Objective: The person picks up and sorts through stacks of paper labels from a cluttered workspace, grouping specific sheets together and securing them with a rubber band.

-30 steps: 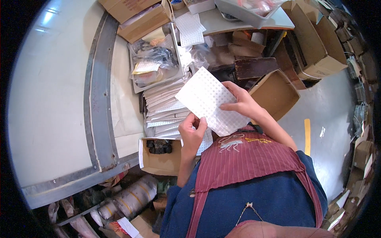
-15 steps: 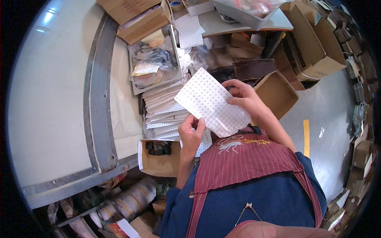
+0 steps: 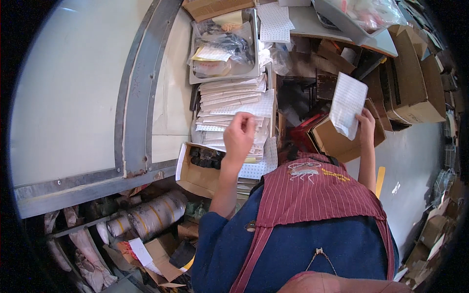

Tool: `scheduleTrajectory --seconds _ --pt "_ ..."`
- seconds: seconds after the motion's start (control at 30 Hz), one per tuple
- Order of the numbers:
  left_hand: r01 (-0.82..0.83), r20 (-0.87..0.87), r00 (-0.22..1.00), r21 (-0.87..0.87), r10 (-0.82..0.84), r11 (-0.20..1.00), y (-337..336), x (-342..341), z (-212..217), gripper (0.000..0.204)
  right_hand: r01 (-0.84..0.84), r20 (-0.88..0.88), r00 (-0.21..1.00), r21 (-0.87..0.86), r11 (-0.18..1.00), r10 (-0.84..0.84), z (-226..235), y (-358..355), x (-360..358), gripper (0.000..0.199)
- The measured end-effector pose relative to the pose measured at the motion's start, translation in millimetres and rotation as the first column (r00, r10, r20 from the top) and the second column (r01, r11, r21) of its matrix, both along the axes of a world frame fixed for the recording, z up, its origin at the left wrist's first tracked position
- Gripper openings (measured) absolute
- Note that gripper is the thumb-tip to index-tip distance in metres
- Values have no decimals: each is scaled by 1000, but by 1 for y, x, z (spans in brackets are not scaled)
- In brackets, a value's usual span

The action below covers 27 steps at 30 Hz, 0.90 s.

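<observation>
In my right hand [image 3: 366, 126] is a white sheet [image 3: 349, 101] printed with rows of small dots, held by its lower right edge. The sheet hangs tilted above an open cardboard box [image 3: 337, 137]. My left hand [image 3: 239, 136] is raised over a tall stack of similar white sheets [image 3: 234, 100], its fingers curled together and nothing showing between them. Below that hand, more dotted sheets [image 3: 257, 167] lie at the near end of the stack.
A grey tray [image 3: 222, 78] of plastic bags lies behind the stack. Near it, a small cardboard box [image 3: 198, 178] holds dark objects. A grey bin [image 3: 337, 22] sits on the table at the back. Tall cartons [image 3: 415, 93] stand at the right; wrapped rolls [image 3: 156, 212] lie lower left.
My left hand has let go of the dotted sheet and moved up over the stack. My right hand has carried the sheet rightward over the open box. The view has shifted.
</observation>
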<state>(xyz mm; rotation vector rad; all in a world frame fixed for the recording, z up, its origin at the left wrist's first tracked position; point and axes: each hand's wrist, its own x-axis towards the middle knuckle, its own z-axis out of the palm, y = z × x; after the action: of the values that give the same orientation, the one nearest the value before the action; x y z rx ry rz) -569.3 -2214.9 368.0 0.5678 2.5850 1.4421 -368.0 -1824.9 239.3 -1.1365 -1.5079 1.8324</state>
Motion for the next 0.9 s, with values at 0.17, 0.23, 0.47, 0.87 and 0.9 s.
scheduleTrajectory --seconds 0.17,0.23,0.47,0.87,0.9 --pt "-11 -87 996 -276 -13 961 -37 -33 -26 33 117 199 976 -132 984 -89 -75 6 75 41" --pt "23 -106 992 -417 -73 909 -39 -42 -26 43 166 182 974 -167 972 -135 -99 -4 93 42" --pt "15 -250 949 -569 -190 822 -57 -90 -43 42 229 327 935 -249 941 -141 -108 -37 106 57" --pt "243 -118 942 -405 -314 881 -47 -122 -49 17 -107 376 921 0 994 99 -112 -37 93 38" --pt "208 -159 940 -435 -302 876 -45 -122 -45 14 -108 376 921 1 994 100 -113 -37 91 38"
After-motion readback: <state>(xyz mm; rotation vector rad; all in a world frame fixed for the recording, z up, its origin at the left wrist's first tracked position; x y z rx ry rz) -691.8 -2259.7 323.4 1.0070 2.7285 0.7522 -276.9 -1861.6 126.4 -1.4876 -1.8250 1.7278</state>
